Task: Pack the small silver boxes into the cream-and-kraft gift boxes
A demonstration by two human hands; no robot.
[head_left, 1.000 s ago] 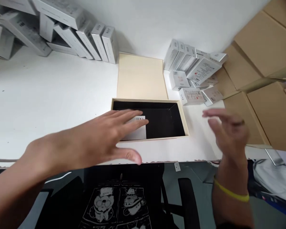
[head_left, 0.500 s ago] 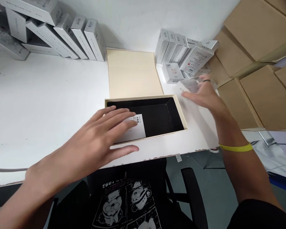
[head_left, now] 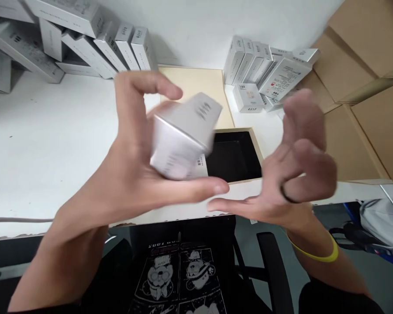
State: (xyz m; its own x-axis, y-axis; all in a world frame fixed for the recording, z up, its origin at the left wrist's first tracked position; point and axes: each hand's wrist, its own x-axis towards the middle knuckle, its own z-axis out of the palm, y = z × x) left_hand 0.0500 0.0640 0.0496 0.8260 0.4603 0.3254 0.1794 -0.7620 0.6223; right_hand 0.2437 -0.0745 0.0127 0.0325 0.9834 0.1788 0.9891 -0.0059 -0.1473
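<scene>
A small silver-white box (head_left: 185,135), smeared by motion and tilted, is up in the air in front of me. My left hand (head_left: 134,152) holds it in a loose curl, with the thumb stretched out below it. To its right, my right hand (head_left: 281,170) is open and holds nothing, its fingers bent and spread, the thumb pointing left. Behind and below the hands stands an open cream gift box (head_left: 256,155) with a black inside. Its lid (head_left: 196,78) lies folded back toward the wall. A white printed box (head_left: 202,168) sits inside it, partly hidden by the held box.
More silver boxes (head_left: 250,61) stand in a cluster at the back right, with a small one (head_left: 248,98) in front. Several longer silver boxes (head_left: 81,48) lean at the back left. Brown cartons (head_left: 353,144) are stacked at right. A chair armrest (head_left: 273,266) is below the table edge.
My right hand has brought the small box from the right-hand cluster to the middle and let go. My left hand has lifted off the gift box and taken hold of the small one.
</scene>
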